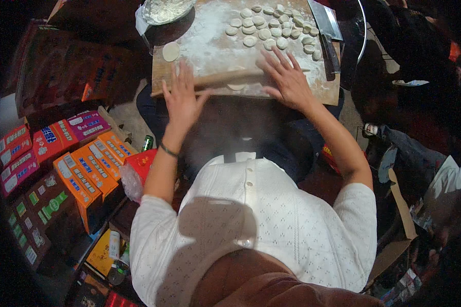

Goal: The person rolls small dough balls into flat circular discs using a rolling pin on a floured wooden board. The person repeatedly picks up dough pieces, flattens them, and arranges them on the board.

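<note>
A wooden rolling pin (215, 79), blurred, lies across the near part of a floured wooden board (209, 42). My left hand (183, 92) is spread flat over the pin's left part, fingers pointing away from me. Over its right part rests my right hand (290, 80), also flat, with the fingers apart and not wrapped round the wood. Between the hands, a thin dough round (236, 86) shows partly at the pin's near side. Another rolled dough wrapper (171, 51) lies alone beyond my left fingertips. Several small flattened dough pieces (264, 34) are scattered at the board's far right.
A cleaver (331, 53) lies along the board's right edge. At the far left stands a bowl of flour (167, 10). Orange boxes (85, 174) and red and purple boxes (55, 142) are stacked to my left. On the right is a cardboard flap (401, 205).
</note>
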Demonstrator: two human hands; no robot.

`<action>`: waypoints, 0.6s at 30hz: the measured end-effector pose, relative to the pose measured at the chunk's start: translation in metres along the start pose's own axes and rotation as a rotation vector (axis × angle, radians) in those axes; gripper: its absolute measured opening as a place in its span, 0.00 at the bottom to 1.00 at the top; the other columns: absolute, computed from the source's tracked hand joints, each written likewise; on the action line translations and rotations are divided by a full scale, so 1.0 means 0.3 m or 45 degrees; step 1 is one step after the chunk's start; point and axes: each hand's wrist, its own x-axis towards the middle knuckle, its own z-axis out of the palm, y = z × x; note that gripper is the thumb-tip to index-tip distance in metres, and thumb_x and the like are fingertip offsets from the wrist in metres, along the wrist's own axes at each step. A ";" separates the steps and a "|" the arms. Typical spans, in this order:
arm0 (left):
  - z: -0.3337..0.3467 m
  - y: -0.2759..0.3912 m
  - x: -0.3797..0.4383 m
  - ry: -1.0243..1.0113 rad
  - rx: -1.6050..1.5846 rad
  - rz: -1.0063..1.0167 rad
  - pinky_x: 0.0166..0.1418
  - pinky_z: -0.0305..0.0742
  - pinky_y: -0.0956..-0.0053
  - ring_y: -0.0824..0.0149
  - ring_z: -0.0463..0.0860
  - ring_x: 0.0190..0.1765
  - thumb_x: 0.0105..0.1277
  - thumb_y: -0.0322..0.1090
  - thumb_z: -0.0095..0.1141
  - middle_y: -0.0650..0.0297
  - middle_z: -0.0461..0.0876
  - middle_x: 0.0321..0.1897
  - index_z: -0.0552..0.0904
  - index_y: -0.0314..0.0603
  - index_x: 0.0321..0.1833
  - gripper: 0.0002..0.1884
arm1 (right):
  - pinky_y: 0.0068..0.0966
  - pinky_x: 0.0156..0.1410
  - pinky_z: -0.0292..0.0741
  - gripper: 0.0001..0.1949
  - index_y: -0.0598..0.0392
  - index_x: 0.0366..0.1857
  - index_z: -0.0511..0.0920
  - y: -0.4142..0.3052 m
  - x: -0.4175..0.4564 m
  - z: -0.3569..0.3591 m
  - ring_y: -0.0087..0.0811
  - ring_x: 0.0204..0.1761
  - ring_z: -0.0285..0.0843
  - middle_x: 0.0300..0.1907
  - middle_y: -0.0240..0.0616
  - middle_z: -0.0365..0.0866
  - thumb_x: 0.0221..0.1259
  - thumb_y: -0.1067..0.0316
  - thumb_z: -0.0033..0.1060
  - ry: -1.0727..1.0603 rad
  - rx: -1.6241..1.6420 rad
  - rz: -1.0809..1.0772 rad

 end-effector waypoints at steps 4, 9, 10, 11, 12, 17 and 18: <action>-0.047 0.013 -0.028 -0.074 0.014 0.039 0.85 0.43 0.38 0.47 0.50 0.88 0.75 0.63 0.53 0.54 0.51 0.88 0.53 0.39 0.87 0.47 | 0.56 0.88 0.44 0.40 0.40 0.82 0.62 0.023 -0.073 0.020 0.47 0.88 0.44 0.85 0.37 0.56 0.69 0.35 0.56 -0.103 0.007 0.018; -0.003 -0.005 -0.037 -0.044 0.035 -0.079 0.84 0.43 0.35 0.47 0.47 0.88 0.74 0.64 0.54 0.56 0.49 0.89 0.54 0.40 0.86 0.48 | 0.53 0.88 0.46 0.41 0.41 0.82 0.62 0.003 0.023 0.016 0.46 0.88 0.45 0.86 0.37 0.54 0.69 0.33 0.54 0.020 -0.041 -0.047; 0.002 -0.011 0.003 -0.025 0.042 -0.100 0.84 0.43 0.36 0.47 0.47 0.88 0.74 0.64 0.55 0.56 0.49 0.89 0.54 0.40 0.87 0.49 | 0.53 0.88 0.46 0.42 0.41 0.82 0.62 0.013 0.054 0.020 0.46 0.88 0.45 0.86 0.37 0.54 0.68 0.32 0.54 0.035 -0.081 -0.054; 0.004 -0.013 0.017 -0.007 0.049 -0.122 0.84 0.43 0.36 0.47 0.46 0.89 0.73 0.65 0.55 0.56 0.49 0.89 0.54 0.40 0.87 0.49 | 0.53 0.88 0.46 0.42 0.41 0.82 0.62 0.018 0.033 0.026 0.46 0.88 0.45 0.86 0.37 0.54 0.68 0.32 0.54 0.010 -0.057 -0.035; -0.001 -0.010 -0.001 0.004 0.038 -0.086 0.84 0.44 0.36 0.48 0.47 0.89 0.72 0.65 0.57 0.56 0.48 0.89 0.54 0.41 0.87 0.50 | 0.53 0.88 0.46 0.42 0.41 0.83 0.61 0.038 -0.002 0.043 0.46 0.88 0.45 0.86 0.37 0.54 0.68 0.32 0.55 -0.007 -0.032 -0.016; -0.057 0.041 -0.161 -0.148 -0.016 0.031 0.85 0.45 0.39 0.50 0.48 0.88 0.72 0.64 0.57 0.56 0.48 0.89 0.54 0.41 0.87 0.50 | 0.53 0.88 0.47 0.43 0.43 0.82 0.61 -0.014 -0.164 0.004 0.46 0.88 0.45 0.86 0.39 0.54 0.69 0.28 0.50 -0.089 0.079 0.005; -0.033 0.020 -0.140 -0.103 0.001 0.020 0.85 0.45 0.40 0.50 0.48 0.88 0.72 0.64 0.57 0.56 0.48 0.89 0.54 0.41 0.87 0.50 | 0.53 0.88 0.47 0.42 0.43 0.82 0.62 -0.017 -0.123 -0.014 0.47 0.87 0.46 0.85 0.39 0.55 0.69 0.29 0.50 -0.057 0.047 -0.009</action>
